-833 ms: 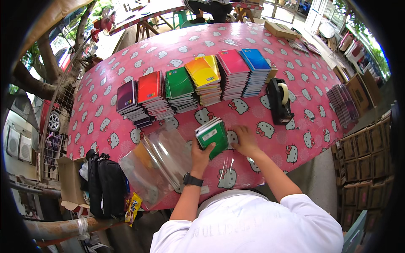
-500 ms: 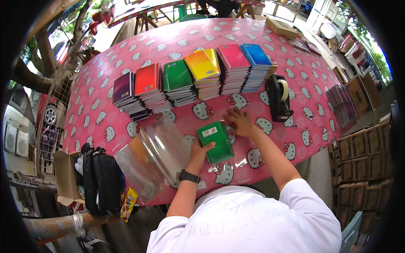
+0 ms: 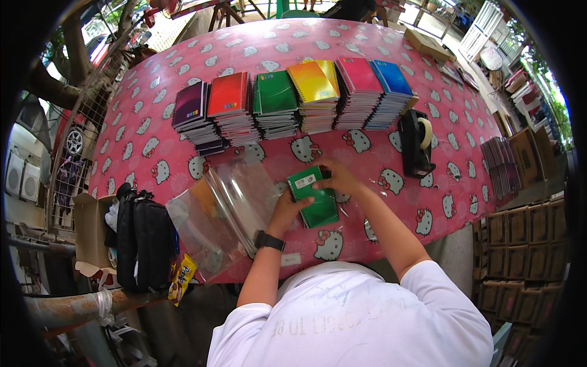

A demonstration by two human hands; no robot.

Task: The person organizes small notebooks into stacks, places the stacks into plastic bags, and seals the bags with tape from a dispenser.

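Pink patterned cloth covers the counter (image 3: 153, 153), with six notebook stacks (image 3: 293, 101) in a row across its far half and a black tape dispenser (image 3: 416, 142) to their right. Near the front edge lies a green notebook (image 3: 315, 199). The left hand (image 3: 290, 208) grips its left edge, fingers curled over the cover; the right hand (image 3: 339, 177) pinches its top right corner. Clear plastic sleeves (image 3: 226, 211) lie just left of it.
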